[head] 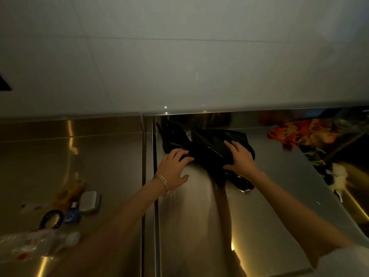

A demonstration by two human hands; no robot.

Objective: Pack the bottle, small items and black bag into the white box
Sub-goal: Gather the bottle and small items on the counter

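Black bag (209, 148): glossy, crumpled thin plastic, lying on brushed steel counter (269, 196) near the back wall. L hand (173, 166) w/ thin metal bangle, fingers loosely spread, tips resting on bag's left edge. R hand (241, 156) flat on bag's right part, fingers slightly spread, thumb splayed at the near edge. Far left on counter: rounded silver tin (89, 201), black toothed hair claw (51, 218), clear plastic bottle (50, 242), blurred.
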